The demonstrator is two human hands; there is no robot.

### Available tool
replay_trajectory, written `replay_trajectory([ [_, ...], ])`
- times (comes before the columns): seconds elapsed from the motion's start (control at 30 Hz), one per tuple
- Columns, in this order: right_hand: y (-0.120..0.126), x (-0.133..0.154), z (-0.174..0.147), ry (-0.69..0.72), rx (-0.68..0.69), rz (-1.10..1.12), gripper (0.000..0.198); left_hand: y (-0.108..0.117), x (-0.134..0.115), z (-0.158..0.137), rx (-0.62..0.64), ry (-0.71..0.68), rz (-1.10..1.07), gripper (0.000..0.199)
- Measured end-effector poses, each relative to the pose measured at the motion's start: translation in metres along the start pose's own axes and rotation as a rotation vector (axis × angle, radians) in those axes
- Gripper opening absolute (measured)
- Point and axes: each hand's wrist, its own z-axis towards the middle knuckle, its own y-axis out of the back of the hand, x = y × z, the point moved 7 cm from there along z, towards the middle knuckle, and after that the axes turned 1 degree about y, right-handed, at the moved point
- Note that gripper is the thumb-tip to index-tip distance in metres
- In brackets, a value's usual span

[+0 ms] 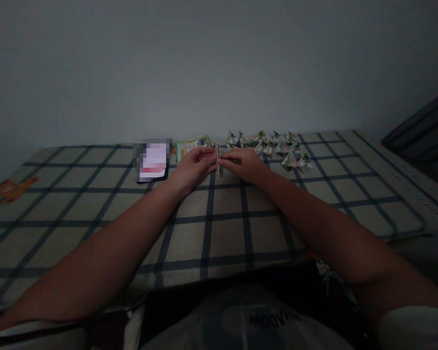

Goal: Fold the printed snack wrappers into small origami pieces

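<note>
A narrow piece of folded printed paper [218, 163] stands on edge between my two hands, above the checked tablecloth. My left hand [195, 166] pinches it from the left side, thumb and fingers together. From the right, the fingers of my right hand [245, 164] are pressed on the same paper. Behind my left hand lies a stack of printed sheets [193, 144] with green edges. Several folded paper pieces with pointed corners [264, 141] sit in rows just beyond my right hand, and a few more [295, 161] lie nearer to the right.
A phone with a lit, blurred screen [153, 160] lies left of my hands. The checked tablecloth [226, 238] covers the table up to the pale wall [219, 68]. An orange figure [12, 189] is at the far left. A dark slatted object [423, 124] stands at the right.
</note>
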Motion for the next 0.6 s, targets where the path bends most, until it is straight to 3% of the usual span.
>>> replay_trajectory([
  [0.37,-0.002,-0.007,-0.001,-0.067,0.016,0.068,0.025,-0.009,0.002,-0.003,0.137,-0.041,0.048,0.055],
  [0.6,-0.002,-0.018,-0.002,-0.221,-0.047,0.269,0.04,-0.004,-0.006,-0.002,0.096,-0.116,0.111,0.051],
])
